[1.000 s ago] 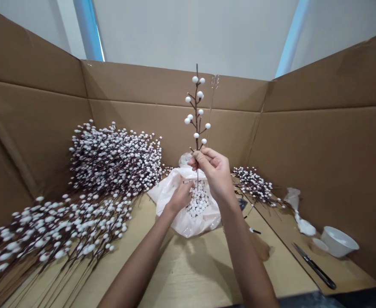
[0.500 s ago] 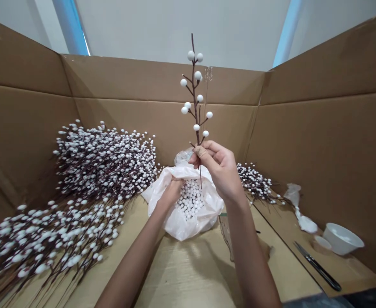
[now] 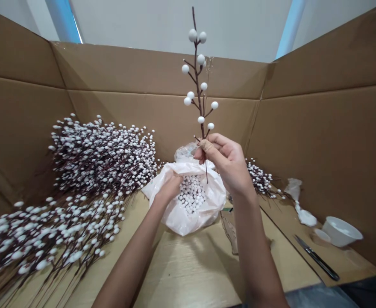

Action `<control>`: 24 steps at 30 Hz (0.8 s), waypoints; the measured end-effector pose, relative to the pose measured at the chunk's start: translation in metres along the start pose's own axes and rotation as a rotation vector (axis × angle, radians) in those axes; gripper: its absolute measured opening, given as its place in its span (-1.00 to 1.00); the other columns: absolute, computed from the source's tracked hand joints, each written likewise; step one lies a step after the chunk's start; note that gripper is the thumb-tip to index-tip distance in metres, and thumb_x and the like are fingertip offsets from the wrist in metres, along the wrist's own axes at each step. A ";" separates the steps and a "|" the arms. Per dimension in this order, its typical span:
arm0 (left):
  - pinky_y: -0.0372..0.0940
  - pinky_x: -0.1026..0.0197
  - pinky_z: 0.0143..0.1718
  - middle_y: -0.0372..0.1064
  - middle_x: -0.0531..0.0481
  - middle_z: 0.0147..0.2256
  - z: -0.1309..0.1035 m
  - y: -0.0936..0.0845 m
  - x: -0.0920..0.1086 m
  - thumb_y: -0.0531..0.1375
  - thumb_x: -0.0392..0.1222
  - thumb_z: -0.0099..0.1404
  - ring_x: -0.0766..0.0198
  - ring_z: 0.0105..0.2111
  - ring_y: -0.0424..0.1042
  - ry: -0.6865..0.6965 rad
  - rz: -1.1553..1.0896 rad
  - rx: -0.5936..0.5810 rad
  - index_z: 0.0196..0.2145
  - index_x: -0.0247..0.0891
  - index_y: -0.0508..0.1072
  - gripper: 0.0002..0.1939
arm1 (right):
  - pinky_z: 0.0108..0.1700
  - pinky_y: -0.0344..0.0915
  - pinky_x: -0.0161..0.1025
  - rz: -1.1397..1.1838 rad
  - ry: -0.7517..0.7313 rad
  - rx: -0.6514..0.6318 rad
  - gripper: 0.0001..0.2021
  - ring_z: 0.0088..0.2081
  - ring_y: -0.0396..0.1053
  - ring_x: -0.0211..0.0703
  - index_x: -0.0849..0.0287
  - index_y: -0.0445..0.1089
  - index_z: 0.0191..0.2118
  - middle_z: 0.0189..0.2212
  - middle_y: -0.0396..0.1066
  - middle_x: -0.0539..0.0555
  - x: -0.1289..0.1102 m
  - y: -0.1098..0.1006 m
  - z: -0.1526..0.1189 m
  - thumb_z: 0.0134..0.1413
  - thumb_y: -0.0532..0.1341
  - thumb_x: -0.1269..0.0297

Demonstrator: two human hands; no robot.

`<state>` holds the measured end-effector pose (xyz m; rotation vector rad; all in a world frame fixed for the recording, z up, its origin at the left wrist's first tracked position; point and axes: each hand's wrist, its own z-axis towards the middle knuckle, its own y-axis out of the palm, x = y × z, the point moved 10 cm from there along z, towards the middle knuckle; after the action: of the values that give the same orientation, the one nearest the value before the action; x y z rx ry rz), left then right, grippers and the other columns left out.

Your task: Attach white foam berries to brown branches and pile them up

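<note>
Your right hand, grip clamped on a faux white-berry spray, holds it above the plastic bag near the table's far edge; pinch bare stem, sparing berries. Your left hand rests inside, its grip impossible to tell.

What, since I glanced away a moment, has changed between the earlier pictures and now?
The right hand has raised the berry branch, which looks larger, likely nearer the camera. The left hand has shifted to the left edge of the white berries in the plastic bag; whether it took hold of anything is hidden. The right hand's grip, the knife and the bowl are unchanged.
</note>
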<state>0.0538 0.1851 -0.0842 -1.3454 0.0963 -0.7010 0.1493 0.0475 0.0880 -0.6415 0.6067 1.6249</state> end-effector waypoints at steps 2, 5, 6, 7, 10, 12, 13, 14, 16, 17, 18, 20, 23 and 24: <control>0.33 0.05 -0.15 0.37 -0.12 -0.12 0.001 0.010 0.002 0.15 -0.18 0.29 0.17 -0.17 0.40 -0.032 0.025 -0.018 -0.12 -0.33 0.40 -0.77 | -0.42 0.24 -0.35 -0.008 0.003 -0.021 -0.85 -0.51 0.27 -0.36 0.21 0.30 -0.46 -0.57 0.37 -0.03 0.001 0.004 -0.001 0.12 0.17 0.33; 0.31 0.03 -0.13 0.38 -0.15 -0.17 0.000 0.013 0.005 0.13 -0.27 0.30 0.14 -0.16 0.40 -0.061 0.027 -0.015 -0.16 -0.35 0.40 -0.83 | -0.42 0.24 -0.35 -0.017 0.004 -0.041 -0.86 -0.49 0.28 -0.37 0.20 0.29 -0.45 -0.56 0.37 -0.04 0.002 0.008 -0.001 0.12 0.18 0.32; 0.29 0.05 -0.12 0.40 -0.17 -0.21 0.000 0.011 0.006 0.11 -0.36 0.27 0.12 -0.16 0.40 -0.060 0.017 -0.009 -0.22 -0.36 0.42 -0.87 | -0.42 0.24 -0.35 -0.019 0.002 -0.043 -0.86 -0.49 0.29 -0.37 0.21 0.29 -0.45 -0.57 0.36 -0.04 0.002 0.008 -0.001 0.12 0.18 0.32; 0.27 0.06 -0.12 0.41 -0.19 -0.25 0.000 0.008 0.008 0.10 -0.44 0.23 0.10 -0.15 0.40 -0.055 0.000 0.000 -0.27 -0.36 0.43 -0.85 | -0.42 0.24 -0.35 -0.021 0.000 -0.044 -0.86 -0.49 0.29 -0.37 0.21 0.29 -0.45 -0.57 0.36 -0.04 0.002 0.009 -0.001 0.11 0.18 0.32; 0.26 0.08 -0.13 0.41 -0.19 -0.27 -0.002 -0.006 0.018 0.08 -0.53 0.12 0.06 -0.15 0.39 -0.010 -0.083 0.024 -0.28 -0.36 0.41 -0.77 | -0.42 0.24 -0.35 -0.035 0.002 -0.038 -0.85 -0.50 0.27 -0.37 0.21 0.29 -0.45 -0.56 0.36 -0.04 0.002 0.008 -0.001 0.11 0.18 0.32; 0.29 0.11 -0.18 0.42 -0.15 -0.30 -0.005 -0.017 0.029 0.11 -0.49 0.09 0.09 -0.21 0.42 0.040 -0.160 0.007 -0.27 -0.36 0.39 -0.78 | -0.42 0.25 -0.35 -0.050 0.007 -0.028 -0.85 -0.50 0.28 -0.37 0.21 0.29 -0.46 -0.56 0.37 -0.03 0.002 0.005 0.000 0.11 0.18 0.32; 0.31 0.14 -0.22 0.43 -0.12 -0.33 -0.008 -0.023 0.035 0.14 -0.45 0.09 0.12 -0.26 0.43 0.069 -0.198 -0.017 -0.29 -0.35 0.39 -0.81 | -0.41 0.25 -0.35 -0.059 0.008 -0.021 -0.85 -0.50 0.28 -0.37 0.21 0.29 -0.46 -0.56 0.37 -0.03 0.002 0.003 0.000 0.11 0.18 0.31; 0.33 0.18 -0.27 0.43 -0.08 -0.35 -0.011 -0.029 0.042 0.17 -0.41 0.09 0.16 -0.31 0.45 0.103 -0.253 -0.052 -0.31 -0.34 0.39 -0.85 | -0.41 0.25 -0.34 -0.067 0.009 -0.013 -0.85 -0.50 0.28 -0.36 0.20 0.30 -0.45 -0.55 0.37 -0.03 0.001 0.000 0.000 0.11 0.18 0.31; 0.35 0.24 -0.32 0.44 -0.03 -0.35 -0.020 -0.043 0.056 0.21 -0.31 0.10 0.24 -0.35 0.46 0.178 -0.434 -0.115 -0.35 -0.32 0.38 -0.89 | -0.39 0.27 -0.34 -0.073 0.011 0.002 -0.85 -0.49 0.30 -0.36 0.20 0.30 -0.45 -0.54 0.38 -0.03 0.001 -0.004 -0.001 0.11 0.18 0.31; 0.36 0.25 -0.31 0.43 -0.04 -0.34 -0.026 -0.054 0.064 0.24 -0.29 0.09 0.26 -0.35 0.46 0.226 -0.636 -0.134 -0.36 -0.32 0.38 -0.87 | -0.37 0.28 -0.33 -0.072 0.013 0.007 -0.85 -0.48 0.31 -0.36 0.20 0.30 -0.45 -0.53 0.39 -0.02 0.001 -0.006 -0.001 0.11 0.18 0.30; 0.36 0.25 -0.30 0.43 -0.03 -0.34 -0.032 -0.066 0.069 0.27 -0.28 0.07 0.27 -0.34 0.47 0.267 -0.840 -0.138 -0.35 -0.31 0.38 -0.83 | -0.35 0.30 -0.33 -0.069 0.019 0.011 -0.85 -0.47 0.34 -0.34 0.20 0.30 -0.45 -0.52 0.41 -0.01 0.001 -0.008 -0.002 0.11 0.18 0.30; 0.37 0.27 -0.30 0.43 0.00 -0.35 -0.042 -0.094 0.073 0.33 -0.32 0.01 0.30 -0.36 0.47 0.332 -1.193 -0.081 -0.35 -0.30 0.38 -0.77 | -0.29 0.33 -0.30 -0.061 0.037 0.009 -0.86 -0.42 0.38 -0.31 0.20 0.31 -0.43 -0.47 0.44 0.03 0.002 -0.009 -0.003 0.11 0.18 0.28; 0.38 0.35 -0.36 0.47 0.03 -0.38 -0.055 -0.124 0.069 0.36 -0.36 -0.01 0.36 -0.40 0.47 0.387 -1.464 0.053 -0.38 -0.27 0.41 -0.76 | -0.23 0.38 -0.25 -0.029 0.069 -0.014 -0.87 -0.34 0.44 -0.26 0.19 0.30 -0.41 -0.41 0.47 0.06 0.003 -0.004 -0.006 0.12 0.18 0.28; 0.38 0.38 -0.39 0.49 0.03 -0.39 -0.058 -0.131 0.067 0.37 -0.35 -0.02 0.37 -0.41 0.47 0.393 -1.511 0.094 -0.39 -0.27 0.43 -0.77 | -0.21 0.39 -0.24 -0.009 0.073 -0.025 -0.87 -0.32 0.44 -0.25 0.18 0.28 -0.41 -0.40 0.47 0.07 0.003 0.000 -0.007 0.13 0.17 0.29</control>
<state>0.0278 0.0932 0.0420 -0.9886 -0.7092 -2.1822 0.1494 0.0451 0.0808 -0.7238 0.6365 1.6081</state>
